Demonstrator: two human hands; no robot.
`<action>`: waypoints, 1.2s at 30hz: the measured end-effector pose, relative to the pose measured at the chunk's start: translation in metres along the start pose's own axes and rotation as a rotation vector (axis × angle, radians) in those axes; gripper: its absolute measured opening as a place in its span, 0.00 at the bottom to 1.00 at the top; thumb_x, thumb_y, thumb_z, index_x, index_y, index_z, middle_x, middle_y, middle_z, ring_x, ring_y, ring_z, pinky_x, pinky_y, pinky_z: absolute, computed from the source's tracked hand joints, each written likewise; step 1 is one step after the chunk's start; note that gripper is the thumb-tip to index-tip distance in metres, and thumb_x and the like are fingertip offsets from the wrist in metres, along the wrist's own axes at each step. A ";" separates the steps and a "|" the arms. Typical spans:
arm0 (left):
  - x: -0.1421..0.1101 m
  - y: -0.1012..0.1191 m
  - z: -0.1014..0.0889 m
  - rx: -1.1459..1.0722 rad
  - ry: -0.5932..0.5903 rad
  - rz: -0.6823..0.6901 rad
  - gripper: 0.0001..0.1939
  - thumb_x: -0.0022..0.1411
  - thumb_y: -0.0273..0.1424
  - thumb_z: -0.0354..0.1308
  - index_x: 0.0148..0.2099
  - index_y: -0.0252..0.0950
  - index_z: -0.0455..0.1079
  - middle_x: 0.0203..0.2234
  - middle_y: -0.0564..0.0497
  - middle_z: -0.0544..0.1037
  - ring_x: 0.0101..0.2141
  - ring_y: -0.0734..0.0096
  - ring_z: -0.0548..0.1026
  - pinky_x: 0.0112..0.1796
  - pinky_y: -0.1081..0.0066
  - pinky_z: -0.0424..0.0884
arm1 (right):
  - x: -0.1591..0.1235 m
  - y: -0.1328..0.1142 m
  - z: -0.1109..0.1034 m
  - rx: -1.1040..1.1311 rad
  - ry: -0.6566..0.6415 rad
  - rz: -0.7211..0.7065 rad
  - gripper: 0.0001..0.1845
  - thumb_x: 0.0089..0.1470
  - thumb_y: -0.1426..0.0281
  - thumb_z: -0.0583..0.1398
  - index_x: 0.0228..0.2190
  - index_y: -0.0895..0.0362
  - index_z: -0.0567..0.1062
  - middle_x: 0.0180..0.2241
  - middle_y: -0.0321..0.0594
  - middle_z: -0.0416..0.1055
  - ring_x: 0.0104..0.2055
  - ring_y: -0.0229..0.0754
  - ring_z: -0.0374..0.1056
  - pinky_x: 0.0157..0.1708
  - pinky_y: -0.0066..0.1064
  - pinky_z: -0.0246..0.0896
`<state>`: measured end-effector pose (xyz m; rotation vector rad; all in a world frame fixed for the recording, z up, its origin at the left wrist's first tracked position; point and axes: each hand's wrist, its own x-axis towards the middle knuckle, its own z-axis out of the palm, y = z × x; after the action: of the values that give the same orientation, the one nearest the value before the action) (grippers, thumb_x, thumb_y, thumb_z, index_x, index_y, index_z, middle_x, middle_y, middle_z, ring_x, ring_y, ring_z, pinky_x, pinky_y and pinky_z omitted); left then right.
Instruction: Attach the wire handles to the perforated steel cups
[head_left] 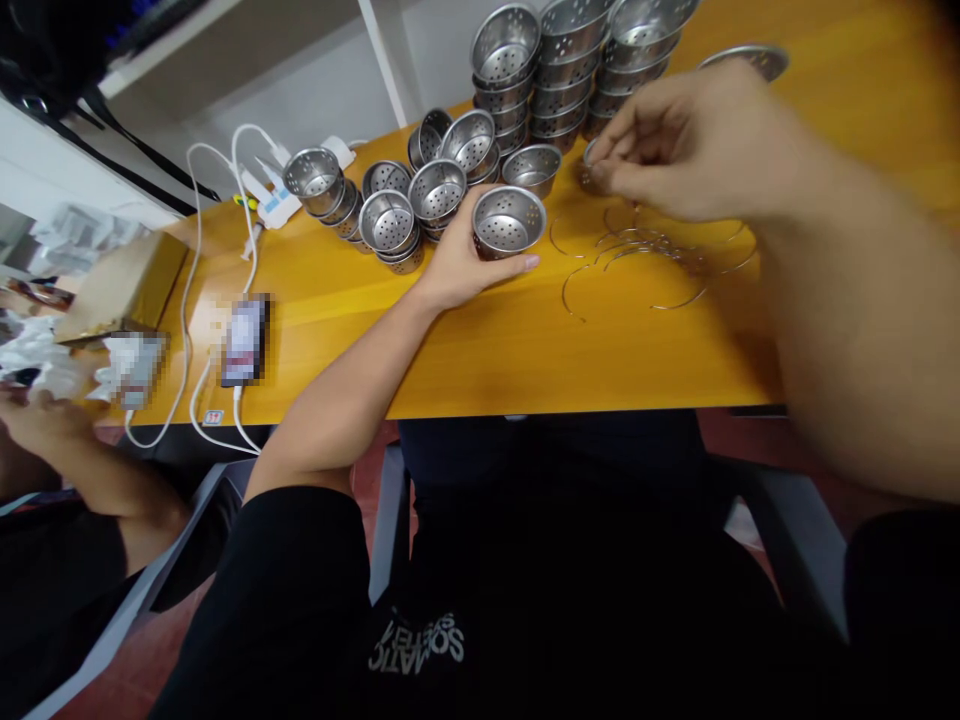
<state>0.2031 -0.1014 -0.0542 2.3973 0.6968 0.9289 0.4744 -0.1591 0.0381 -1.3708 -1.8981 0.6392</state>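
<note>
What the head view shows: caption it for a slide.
The left hand holds a perforated metal cup near stacked cups, the right hand beside thin curved wires on a table.

The left arm [341,390] reaches forward from a short black sleeve, elbow bent, and its bare hand [459,258] curves in a loose grasp, the thumb stretched out to the side and the fingers largely hidden from view. The right arm [862,290], blurred and larger in view, comes in from the side with the elbow out, its wrist bent so that the right hand [686,145] turns inward, the fingers curled and drawn toward the thumb in a pinching pose
</note>
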 end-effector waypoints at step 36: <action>0.004 0.024 0.005 -0.031 0.069 -0.084 0.48 0.56 0.65 0.61 0.64 0.43 0.46 0.54 0.48 0.67 0.56 0.62 0.74 0.61 0.56 0.70 | 0.002 0.001 0.061 0.110 0.114 -0.227 0.13 0.64 0.57 0.63 0.38 0.54 0.76 0.23 0.35 0.67 0.22 0.35 0.58 0.28 0.32 0.59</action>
<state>0.2162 -0.1181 -0.0417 2.3006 0.7962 0.9836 0.4269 -0.1561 -0.0009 -1.0804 -1.8642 0.5326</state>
